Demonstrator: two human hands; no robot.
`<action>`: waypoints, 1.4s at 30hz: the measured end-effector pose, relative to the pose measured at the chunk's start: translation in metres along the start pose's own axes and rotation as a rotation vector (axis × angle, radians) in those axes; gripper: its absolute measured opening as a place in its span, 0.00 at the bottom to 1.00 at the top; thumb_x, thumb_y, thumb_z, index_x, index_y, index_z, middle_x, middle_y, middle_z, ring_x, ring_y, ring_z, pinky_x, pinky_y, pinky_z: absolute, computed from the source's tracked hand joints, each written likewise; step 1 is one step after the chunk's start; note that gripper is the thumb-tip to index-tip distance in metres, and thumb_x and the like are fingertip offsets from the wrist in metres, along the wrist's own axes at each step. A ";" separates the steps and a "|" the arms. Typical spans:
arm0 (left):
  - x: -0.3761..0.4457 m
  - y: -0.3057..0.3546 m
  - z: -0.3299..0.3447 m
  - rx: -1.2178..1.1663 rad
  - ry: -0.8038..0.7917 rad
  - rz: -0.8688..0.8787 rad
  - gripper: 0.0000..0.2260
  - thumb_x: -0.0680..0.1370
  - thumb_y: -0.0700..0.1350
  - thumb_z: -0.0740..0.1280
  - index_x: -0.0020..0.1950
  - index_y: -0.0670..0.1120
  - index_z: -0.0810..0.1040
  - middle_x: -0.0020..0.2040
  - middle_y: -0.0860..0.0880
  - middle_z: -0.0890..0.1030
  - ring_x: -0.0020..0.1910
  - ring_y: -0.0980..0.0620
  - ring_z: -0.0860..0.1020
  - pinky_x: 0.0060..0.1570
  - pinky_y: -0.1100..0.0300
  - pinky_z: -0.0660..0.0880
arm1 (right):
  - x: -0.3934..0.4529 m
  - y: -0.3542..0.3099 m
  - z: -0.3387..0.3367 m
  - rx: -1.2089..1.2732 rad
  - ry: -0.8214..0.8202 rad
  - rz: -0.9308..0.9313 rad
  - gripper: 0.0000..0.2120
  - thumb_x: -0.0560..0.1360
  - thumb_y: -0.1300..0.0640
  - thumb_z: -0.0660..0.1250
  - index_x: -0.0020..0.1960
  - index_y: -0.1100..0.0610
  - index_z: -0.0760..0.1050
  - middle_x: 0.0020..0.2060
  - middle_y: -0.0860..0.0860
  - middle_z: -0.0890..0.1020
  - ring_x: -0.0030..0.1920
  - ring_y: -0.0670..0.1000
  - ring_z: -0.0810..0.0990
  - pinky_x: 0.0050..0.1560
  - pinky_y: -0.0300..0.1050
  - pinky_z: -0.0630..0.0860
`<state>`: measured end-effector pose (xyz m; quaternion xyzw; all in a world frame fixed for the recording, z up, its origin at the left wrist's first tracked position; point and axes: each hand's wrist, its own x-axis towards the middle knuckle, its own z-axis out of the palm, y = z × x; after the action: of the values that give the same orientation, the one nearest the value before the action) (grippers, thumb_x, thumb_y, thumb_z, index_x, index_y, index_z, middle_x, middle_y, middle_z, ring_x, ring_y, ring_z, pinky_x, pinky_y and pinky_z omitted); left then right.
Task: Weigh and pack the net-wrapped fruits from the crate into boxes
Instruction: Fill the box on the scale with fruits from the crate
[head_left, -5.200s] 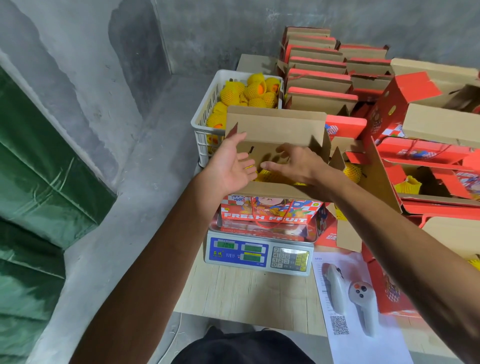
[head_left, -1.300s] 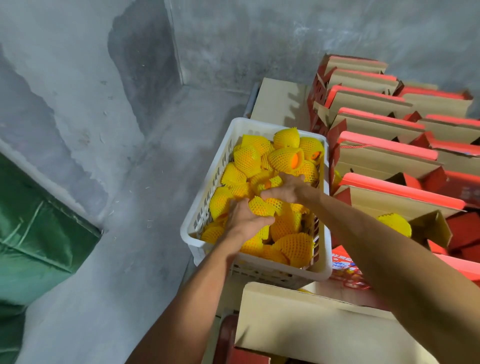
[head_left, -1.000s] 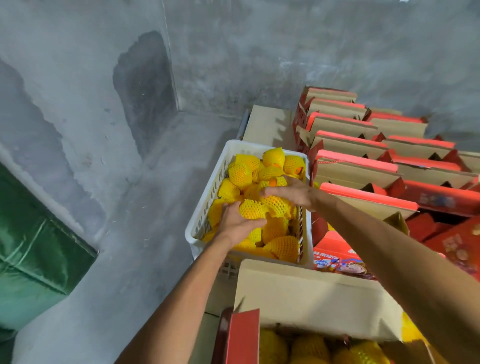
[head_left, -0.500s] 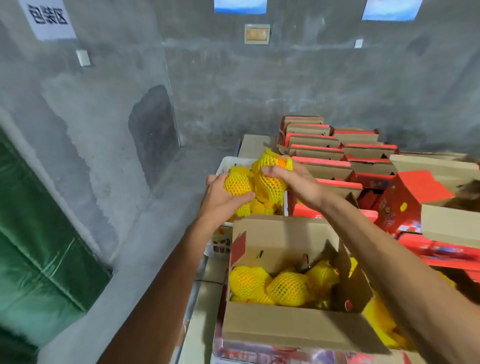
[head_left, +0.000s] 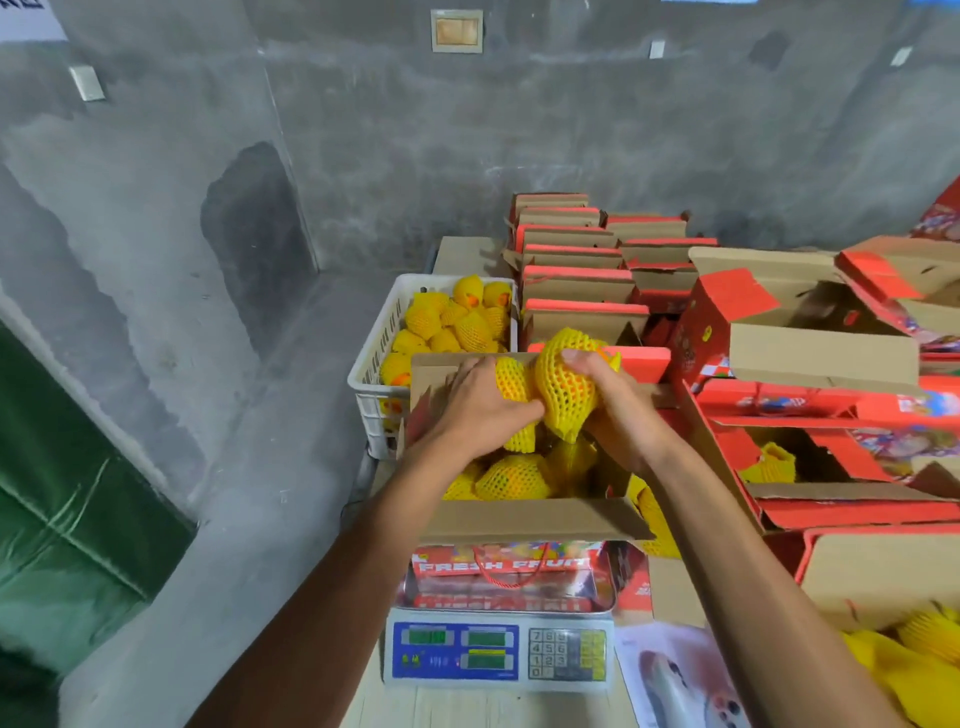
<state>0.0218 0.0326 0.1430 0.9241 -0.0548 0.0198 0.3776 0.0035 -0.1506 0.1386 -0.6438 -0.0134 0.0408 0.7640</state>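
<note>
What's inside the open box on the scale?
Net-wrapped fruits lie in the open box; hands and near flap hide the rest, so count and box floor are unseen.

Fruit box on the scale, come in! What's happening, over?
Left hand and right hand each grip yellow net-wrapped fruit. Hovering over open cardboard box on scale. Nothing blocking.

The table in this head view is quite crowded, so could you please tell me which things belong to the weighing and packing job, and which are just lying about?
In the job:
left hand and right hand, each holding a net-wrapped fruit
open box
scale
white crate
stacked boxes

Lying about:
white controller
printed sheet
green tarp
</note>
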 end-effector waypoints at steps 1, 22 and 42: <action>-0.003 0.000 0.005 -0.052 -0.037 -0.024 0.27 0.65 0.63 0.73 0.60 0.52 0.79 0.57 0.51 0.81 0.58 0.49 0.78 0.55 0.53 0.76 | -0.005 0.003 -0.003 -0.003 0.011 -0.004 0.28 0.70 0.40 0.76 0.63 0.56 0.82 0.59 0.60 0.84 0.60 0.60 0.83 0.61 0.57 0.79; -0.018 -0.051 0.004 0.077 0.121 -0.049 0.23 0.73 0.57 0.75 0.63 0.47 0.80 0.61 0.47 0.81 0.64 0.45 0.75 0.59 0.50 0.75 | -0.030 0.049 0.005 -0.020 -0.022 0.123 0.27 0.69 0.35 0.77 0.62 0.47 0.82 0.59 0.53 0.85 0.61 0.55 0.83 0.63 0.58 0.79; -0.021 -0.069 0.015 -0.030 -0.148 0.130 0.39 0.71 0.48 0.79 0.76 0.59 0.62 0.74 0.52 0.71 0.70 0.49 0.74 0.67 0.46 0.73 | -0.031 0.044 0.027 -0.036 -0.083 0.166 0.29 0.70 0.35 0.75 0.65 0.49 0.80 0.59 0.53 0.85 0.61 0.55 0.83 0.64 0.58 0.79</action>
<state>0.0086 0.0727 0.0826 0.9119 -0.1428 -0.0250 0.3840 -0.0314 -0.1187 0.1010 -0.6542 0.0075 0.1306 0.7449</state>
